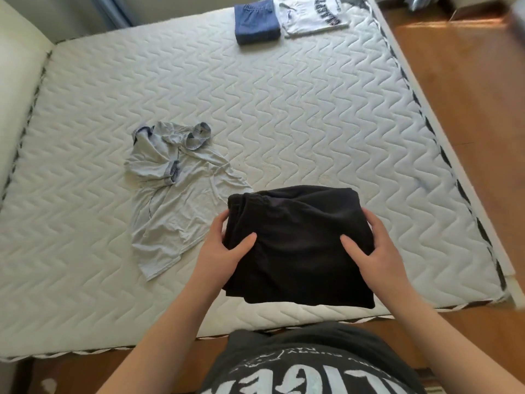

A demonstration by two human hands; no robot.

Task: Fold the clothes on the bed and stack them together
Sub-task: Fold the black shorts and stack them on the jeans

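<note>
In hand: folded black fabric garment (298,245), lower centre of frame, over the near edge of the white quilted mattress bed (284,115).
Left hand (224,248): thumb on top, fingers curled under its left edge, gripping.
Right hand (369,248): same hold on the right edge.
Done: folded blue denim garment (257,24) and folded white printed T-shirt (312,15), side by side at top of frame, not yet stacked.
Left: crumpled pale grey polo shirt (173,191), centre left, unfolded; then stacking everything.
</note>
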